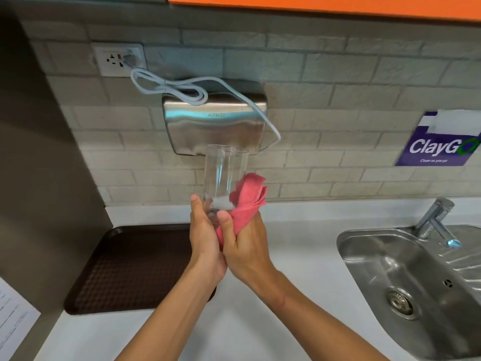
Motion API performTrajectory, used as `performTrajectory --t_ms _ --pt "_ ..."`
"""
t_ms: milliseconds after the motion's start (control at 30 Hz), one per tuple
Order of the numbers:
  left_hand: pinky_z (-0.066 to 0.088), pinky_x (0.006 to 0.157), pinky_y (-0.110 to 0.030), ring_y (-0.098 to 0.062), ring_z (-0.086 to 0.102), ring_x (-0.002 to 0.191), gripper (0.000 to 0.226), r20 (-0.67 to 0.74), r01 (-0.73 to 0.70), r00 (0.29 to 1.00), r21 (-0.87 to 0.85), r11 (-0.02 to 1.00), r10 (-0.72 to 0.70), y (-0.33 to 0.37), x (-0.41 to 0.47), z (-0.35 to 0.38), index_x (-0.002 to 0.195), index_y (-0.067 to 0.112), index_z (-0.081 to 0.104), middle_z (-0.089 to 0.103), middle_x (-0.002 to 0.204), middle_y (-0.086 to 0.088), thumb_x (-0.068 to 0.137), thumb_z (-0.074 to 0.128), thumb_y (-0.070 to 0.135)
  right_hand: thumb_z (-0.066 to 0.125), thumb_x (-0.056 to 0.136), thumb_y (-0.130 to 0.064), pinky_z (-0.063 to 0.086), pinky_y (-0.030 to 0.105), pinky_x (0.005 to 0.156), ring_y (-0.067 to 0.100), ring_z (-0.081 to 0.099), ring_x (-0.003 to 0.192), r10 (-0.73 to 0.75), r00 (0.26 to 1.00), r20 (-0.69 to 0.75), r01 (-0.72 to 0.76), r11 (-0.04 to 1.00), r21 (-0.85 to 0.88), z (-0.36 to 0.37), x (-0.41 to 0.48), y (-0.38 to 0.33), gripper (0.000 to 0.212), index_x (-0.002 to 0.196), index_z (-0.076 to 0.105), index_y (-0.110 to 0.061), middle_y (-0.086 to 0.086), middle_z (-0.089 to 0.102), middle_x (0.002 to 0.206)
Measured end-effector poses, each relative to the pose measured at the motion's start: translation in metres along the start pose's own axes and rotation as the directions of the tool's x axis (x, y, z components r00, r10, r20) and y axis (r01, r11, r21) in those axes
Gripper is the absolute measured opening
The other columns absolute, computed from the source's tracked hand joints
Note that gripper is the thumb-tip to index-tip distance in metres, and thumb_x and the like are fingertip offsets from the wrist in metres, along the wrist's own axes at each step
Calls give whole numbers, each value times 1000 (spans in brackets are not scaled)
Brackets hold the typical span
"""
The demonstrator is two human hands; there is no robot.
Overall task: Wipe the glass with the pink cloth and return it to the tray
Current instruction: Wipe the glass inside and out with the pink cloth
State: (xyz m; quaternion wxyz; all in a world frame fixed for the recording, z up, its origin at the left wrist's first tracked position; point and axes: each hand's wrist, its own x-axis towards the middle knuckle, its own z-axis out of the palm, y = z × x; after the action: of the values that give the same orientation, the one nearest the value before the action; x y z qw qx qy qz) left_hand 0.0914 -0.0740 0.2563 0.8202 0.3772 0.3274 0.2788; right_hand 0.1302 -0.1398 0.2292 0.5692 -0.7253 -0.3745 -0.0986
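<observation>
A clear tall glass (223, 173) is held upright in the air above the white counter. My left hand (205, 238) grips its base from the left. My right hand (244, 246) holds a bunched pink cloth (247, 201) against the lower right side of the glass, thumb pressed on the cloth near the base. A dark brown tray (130, 267) lies on the counter below and to the left of the hands, with nothing visible on it.
A steel hand dryer (216, 123) with a white cord hangs on the tiled wall right behind the glass. A steel sink (416, 280) with a tap (434, 220) sits at the right. A paper sheet (13, 316) lies at the lower left.
</observation>
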Motion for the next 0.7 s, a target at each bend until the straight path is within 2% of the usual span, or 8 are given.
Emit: performTrajectory --t_ms 133,233,333,400,467,533,567,700 --pt "58 101 -43 -25 78 99 52 107 -38 994 40 999 33 5 3 1 125 16 75 80 100 -10 108 47 55 39 99 -65 43 40 119 27 51 144 -9 999 42 14 995 -97 1 8 -8 83 152 50 -3 15 50 155" --pt "61 73 -34 -18 75 76 39 167 -22 986 49 999 13 8 5 3 92 24 73 75 75 0 108 47 47 34 100 -75 53 34 86 19 68 101 -24 999 -38 24 1000 18 -9 31 -23 68 114 67 -17 5 70 113" --pt "60 53 -29 -17 74 62 42 209 -17 978 87 996 -2 13 3 3 101 17 72 77 75 -5 111 41 43 38 97 -74 51 21 64 1 66 64 134 991 8 -130 952 278 -27 60 -27 54 88 67 -29 -15 67 68" --pt "56 47 -30 -23 67 56 50 267 0 963 107 994 -29 20 -1 3 98 9 75 74 76 -13 111 39 41 42 86 -88 62 26 79 8 78 86 210 965 159 -259 867 426 -36 70 -24 61 99 76 -39 -7 82 87" --pt "53 45 -30 -26 60 54 59 351 42 933 130 991 -85 25 -3 3 90 8 81 71 81 -19 112 38 43 53 74 -97 60 57 98 43 75 107 193 937 292 -329 772 544 -43 72 -20 91 121 74 -23 27 78 110" --pt "51 43 -29 -26 57 52 65 420 124 888 174 977 -188 31 -2 1 88 9 83 70 80 -18 111 40 52 60 74 -93 56 73 67 54 71 74 111 916 386 -320 784 532 -48 69 -15 111 132 62 3 40 70 86" --pt "51 41 -28 -25 56 52 66 443 178 861 195 965 -248 33 -1 1 89 7 82 70 80 -18 110 43 56 66 77 -87 50 66 47 46 65 53 65 914 400 -280 815 507 -49 68 -12 114 129 55 13 33 68 68" --pt "54 43 -26 -25 58 57 67 453 280 807 273 920 -380 35 6 -5 89 3 82 69 81 -19 106 49 59 85 77 -64 49 65 45 57 54 49 64 954 294 -217 823 526 -48 64 -13 90 102 52 16 37 60 66"
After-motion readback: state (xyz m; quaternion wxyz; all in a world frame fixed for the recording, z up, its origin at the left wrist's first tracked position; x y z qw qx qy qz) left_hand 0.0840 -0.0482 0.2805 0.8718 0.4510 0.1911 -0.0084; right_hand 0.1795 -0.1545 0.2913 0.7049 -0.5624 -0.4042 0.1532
